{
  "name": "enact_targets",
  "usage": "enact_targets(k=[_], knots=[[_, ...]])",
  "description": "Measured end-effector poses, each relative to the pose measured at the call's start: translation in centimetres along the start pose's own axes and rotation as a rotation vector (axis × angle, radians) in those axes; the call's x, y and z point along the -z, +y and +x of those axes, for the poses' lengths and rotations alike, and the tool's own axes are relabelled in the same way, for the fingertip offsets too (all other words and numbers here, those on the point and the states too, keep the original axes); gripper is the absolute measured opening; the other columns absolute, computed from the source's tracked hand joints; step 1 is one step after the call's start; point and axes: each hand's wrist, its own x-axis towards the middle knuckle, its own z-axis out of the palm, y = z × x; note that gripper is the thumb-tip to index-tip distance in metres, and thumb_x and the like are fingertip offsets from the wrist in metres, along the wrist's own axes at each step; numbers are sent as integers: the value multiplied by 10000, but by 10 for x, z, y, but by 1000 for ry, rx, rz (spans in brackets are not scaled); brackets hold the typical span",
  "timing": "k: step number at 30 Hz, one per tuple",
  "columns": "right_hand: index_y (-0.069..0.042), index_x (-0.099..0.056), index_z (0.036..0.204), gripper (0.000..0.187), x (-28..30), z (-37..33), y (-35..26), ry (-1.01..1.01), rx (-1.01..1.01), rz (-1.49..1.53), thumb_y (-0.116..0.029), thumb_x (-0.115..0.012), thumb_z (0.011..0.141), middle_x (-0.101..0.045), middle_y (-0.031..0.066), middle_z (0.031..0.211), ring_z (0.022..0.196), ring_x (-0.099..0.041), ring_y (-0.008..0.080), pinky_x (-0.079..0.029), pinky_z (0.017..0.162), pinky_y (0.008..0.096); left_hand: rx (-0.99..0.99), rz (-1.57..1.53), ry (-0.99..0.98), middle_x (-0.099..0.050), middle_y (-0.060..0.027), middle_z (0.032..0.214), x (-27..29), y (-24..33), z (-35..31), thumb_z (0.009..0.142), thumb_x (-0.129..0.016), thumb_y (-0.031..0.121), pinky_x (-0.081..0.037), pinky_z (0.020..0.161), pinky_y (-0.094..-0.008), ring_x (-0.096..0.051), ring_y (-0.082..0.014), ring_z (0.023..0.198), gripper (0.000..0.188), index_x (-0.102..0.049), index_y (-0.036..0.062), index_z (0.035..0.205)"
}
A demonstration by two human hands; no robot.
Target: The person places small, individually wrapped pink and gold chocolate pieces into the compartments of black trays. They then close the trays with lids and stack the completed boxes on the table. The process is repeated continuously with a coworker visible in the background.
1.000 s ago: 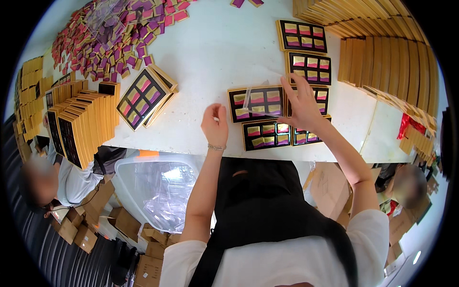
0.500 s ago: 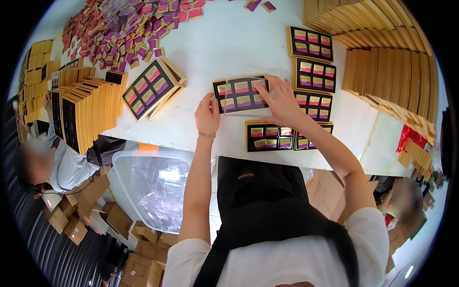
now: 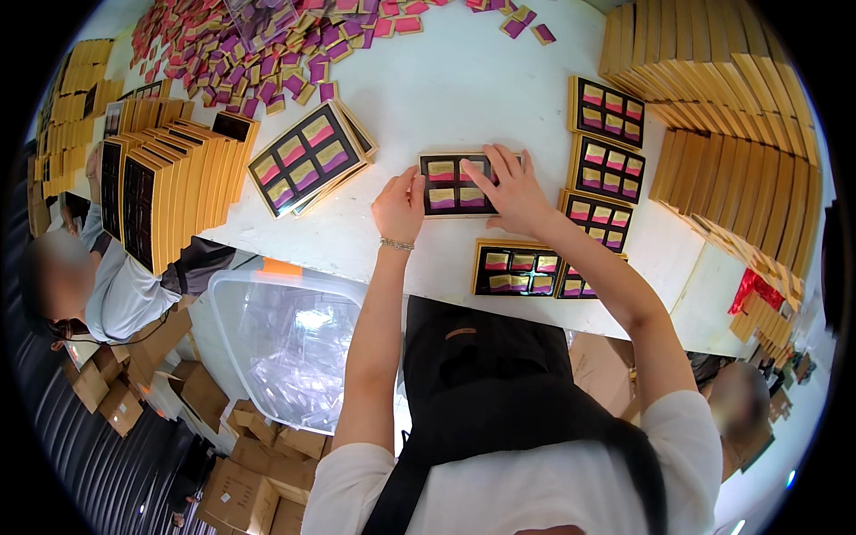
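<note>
"Two hands, one tray: how do they stand?"

"My left hand (image 3: 399,209) is at the left end of the tray (image 3: 456,184), its fingers bent and close together; I cannot tell whether they grip the edge. My right hand (image 3: 517,192) is spread wide across the other end."

"How many pieces are in it, and where is it?"

"I see four, two pink-and-gold above two purple-and-gold; my right hand covers the rest. It lies right in front of me on the table (image 3: 446,89), apart from the other trays."

"And those?"

"Five are to its right and nearer me. Three filled trays (image 3: 612,113) run in a column, the top two showing six pieces each. Two edge trays (image 3: 479,269) sit side by side near the table's edge, one partly behind my forearm. On my left, one slanted tray (image 3: 310,153) with six pieces rests askew on at least one more."

"Loose pieces?"

"One big heap (image 3: 276,62), too many to count, and at least three purple strays (image 3: 514,28) beside it."

"What else?"

"Two rows of gold-coloured cases (image 3: 740,187) on the right, one clear tub (image 3: 312,283) below the table, one bracelet (image 3: 397,243) on my left wrist, and two other people, one on each side."
</note>
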Motion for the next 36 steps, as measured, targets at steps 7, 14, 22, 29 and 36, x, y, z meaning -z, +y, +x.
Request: enact_targets(k=[7,14,22,29,36], knots=[[-176,-274,1474,1151,-13,3,8,145,19,50,-427,-880,528,-284,191,1448,1348,-276,370,-245,1015,700,38,-21,63,-625,-61,726,-9,-1,0,903,-608,261,-481,563,-348,-601,-233,590,194,-723,108,934],[-126,-339,1437,1125,-12,13,6,113,-49,13,-548,-838,521,-302,193,1438,1331,-294,374,-234,1007,713,218,28,3,-646,-86,728,-9,11,8,912,-596,278,-492,603,-361,-630,-235,634,265,-717,46,871],[-120,-380,1405,1072,-8,19,11,243,50,51,-481,-849,511,-377,189,1358,1269,-362,372,-301,974,636,188,86,-17,-628,-94,776,-10,10,-1,906,-607,289,-501,617,-391,-627,-284,699,208,-707,112,952],[-93,-460,1349,1025,104,98,-77,434,259,142,-459,-835,468,-411,193,1342,1234,-410,368,-318,950,608,-135,142,480,-643,-111,877,153,55,19,844,-661,58,-460,715,-366,-582,-261,801,132,-658,0,962],[-62,-506,1273,800,92,221,-107,302,285,432,-509,-777,669,-421,169,1382,1252,-410,358,-385,901,588,132,34,377,-405,-249,1419,187,-46,38,913,-573,107,-394,1012,-388,-459,-358,1263,583,-325,-11,1428]])
